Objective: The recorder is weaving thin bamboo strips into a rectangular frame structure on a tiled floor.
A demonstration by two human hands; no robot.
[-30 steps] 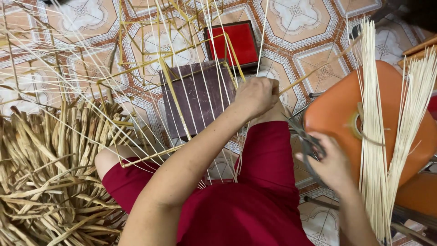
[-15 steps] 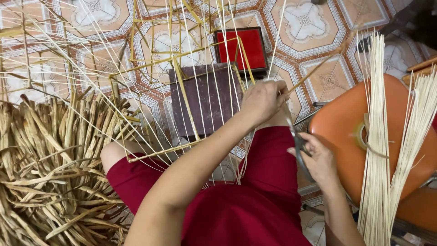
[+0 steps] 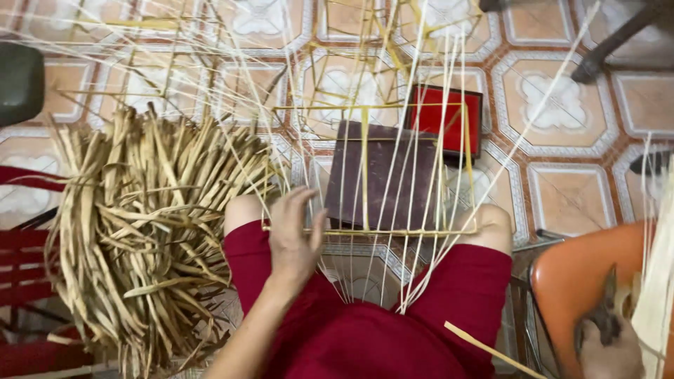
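Left hand (image 3: 295, 235): resting flat and open on the left knee, fingers spread a bit, fingertips touching the near bar of the frame, gripping nothing.
Right hand (image 3: 609, 351): sitting low at the bottom right corner on the orange stool, curled around a dark tool (image 3: 597, 319); looking like pliers or cutters, hard to tell which.
Frame (image 3: 365, 228): boxy open cage of thin yellow sticks, balancing across both knees, near bar running left to right, the rest rising away toward the tiles.
Strips (image 3: 421, 175): lots of thin pale strands running through the frame, long axis going from the lap up and away, fanning out toward the top edge, bunching together low between the knees.
Red tray (image 3: 444, 119): lying on the floor past the frame, flat and shallow, showing nothing inside.
Brown box (image 3: 379, 175): lying on the floor just in front of the tray, seen through the frame, lid on, contents hidden.
Bundle (image 3: 140, 224): big sheaf of dry tan leaves lying at the left, tied near its left end, tips splaying toward the left knee.
Stool (image 3: 576, 281): orange seat at the right, carrying a bunch of pale sticks (image 3: 656, 295) standing along the right edge.
Loose stick (image 3: 491, 349): lying slantwise over the right thigh.
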